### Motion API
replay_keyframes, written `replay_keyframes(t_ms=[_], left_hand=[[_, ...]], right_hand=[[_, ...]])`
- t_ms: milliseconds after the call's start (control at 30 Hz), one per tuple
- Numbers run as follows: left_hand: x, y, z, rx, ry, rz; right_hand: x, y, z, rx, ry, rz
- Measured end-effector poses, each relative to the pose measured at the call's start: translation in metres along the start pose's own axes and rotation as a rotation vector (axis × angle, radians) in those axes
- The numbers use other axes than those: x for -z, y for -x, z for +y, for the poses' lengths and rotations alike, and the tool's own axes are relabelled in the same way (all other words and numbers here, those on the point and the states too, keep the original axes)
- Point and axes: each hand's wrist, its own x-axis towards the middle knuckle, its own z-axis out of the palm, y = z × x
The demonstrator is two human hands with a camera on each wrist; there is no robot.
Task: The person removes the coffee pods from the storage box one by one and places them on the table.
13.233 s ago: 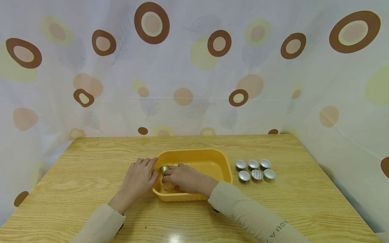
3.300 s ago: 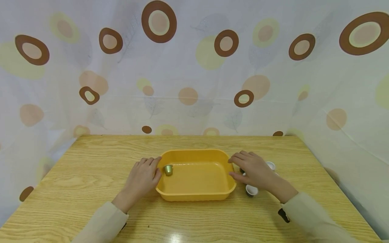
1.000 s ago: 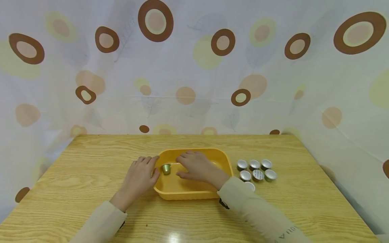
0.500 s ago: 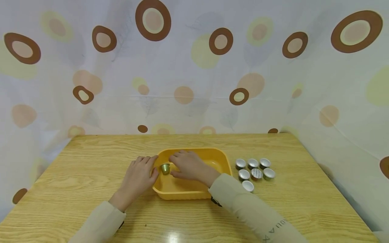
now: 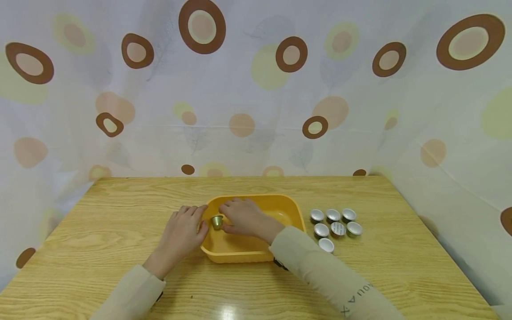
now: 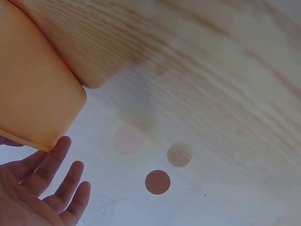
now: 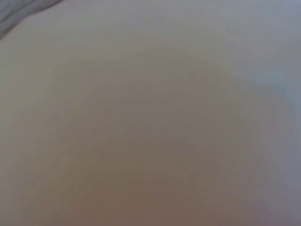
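Note:
In the head view a yellow plastic basin (image 5: 240, 257) stands on the wooden table. My left hand (image 5: 182, 233) holds its left rim between thumb and fingers; the left wrist view shows my left hand's index finger (image 6: 59, 146) against the rim's corner. One gold-green coffee capsule (image 5: 217, 222) lies inside, near the left wall. Over the basin, my right hand (image 5: 246, 218) has its thumb and fingers spread beside that capsule, fingertips right at its right side. The right wrist view is a blur with no hand recognisable.
Several coffee capsules (image 5: 338, 229) with silver and white lids stand lid-up right of the basin, two rows of three plus a single white-lidded capsule (image 5: 326, 245) in front. A patterned curtain (image 5: 256, 89) surrounds the table (image 5: 132, 213) behind and at the sides.
Over the last second my right hand has moved left through the basin to the gold-green capsule. Since the oldest frame, one capsule has left the basin and a seventh stands outside. Left hand stays put.

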Motion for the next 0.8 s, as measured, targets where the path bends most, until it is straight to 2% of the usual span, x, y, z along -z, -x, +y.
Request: replay_keyframes(t_ms=[800], left_hand=[[0.0, 0.0, 0.0, 0.008, 0.004, -0.006]], right_hand=[[-0.016, -0.009, -0.01, -0.005, 0.101, -0.046]])
